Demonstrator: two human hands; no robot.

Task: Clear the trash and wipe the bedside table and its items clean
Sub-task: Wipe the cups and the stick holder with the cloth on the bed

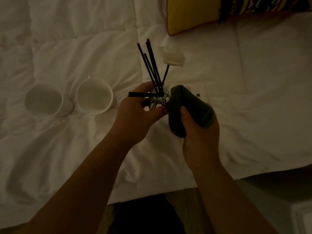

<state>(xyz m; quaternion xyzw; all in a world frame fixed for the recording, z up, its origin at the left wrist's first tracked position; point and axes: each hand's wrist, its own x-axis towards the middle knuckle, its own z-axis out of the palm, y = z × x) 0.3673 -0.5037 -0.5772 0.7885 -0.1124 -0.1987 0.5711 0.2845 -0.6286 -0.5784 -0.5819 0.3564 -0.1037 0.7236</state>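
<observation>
My left hand (pixel 138 114) grips a small glass reed diffuser bottle (pixel 159 96) above the bed, with several black reeds (pixel 152 65) fanning up and one pointing left. My right hand (pixel 200 137) holds a dark green cloth (pixel 187 107) and presses it against the bottle's right side. Two white mugs (pixel 43 100) (pixel 94 96) stand on the white duvet to the left. A crumpled white tissue (pixel 172 56) lies on the duvet behind the reeds.
The white duvet (pixel 244 98) covers most of the view. A yellow patterned cushion (pixel 219 12) lies at the top right. A small card with print (pixel 196 93) lies partly hidden behind the cloth. The bed's edge and dark floor (pixel 143 217) are at the bottom.
</observation>
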